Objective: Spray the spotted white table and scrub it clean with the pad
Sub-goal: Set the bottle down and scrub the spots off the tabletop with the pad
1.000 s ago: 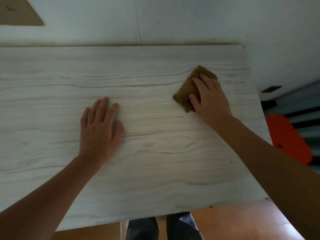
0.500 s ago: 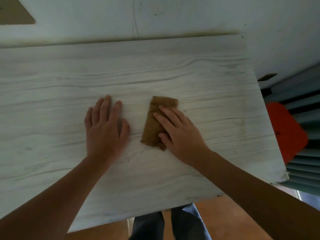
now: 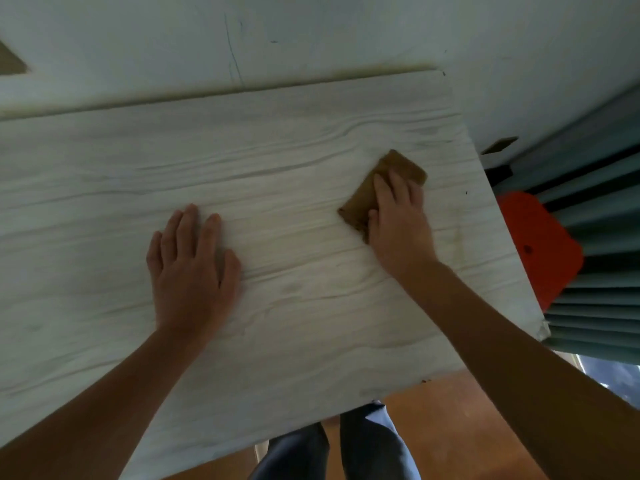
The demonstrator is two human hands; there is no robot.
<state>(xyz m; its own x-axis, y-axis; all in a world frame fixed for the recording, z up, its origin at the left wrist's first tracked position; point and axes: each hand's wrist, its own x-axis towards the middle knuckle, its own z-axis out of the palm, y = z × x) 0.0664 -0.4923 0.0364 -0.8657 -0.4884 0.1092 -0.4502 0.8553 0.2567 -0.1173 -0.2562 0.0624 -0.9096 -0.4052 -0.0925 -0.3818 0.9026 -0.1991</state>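
The right hand (image 3: 398,220) presses flat on the brown pad (image 3: 377,188), right of centre on the pale surface (image 3: 277,150). The left hand (image 3: 190,271) lies open, fingers straight, holding nothing. Any spots are seemingly lost in blur.

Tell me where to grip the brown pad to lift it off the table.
Probably its long left edge, from the left: the pad lies flat on the table with the right hand pressing its right half, leaving only that edge and the far corner free.

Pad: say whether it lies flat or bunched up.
Flat: the pad lies spread on the table, the right hand pressing it down.
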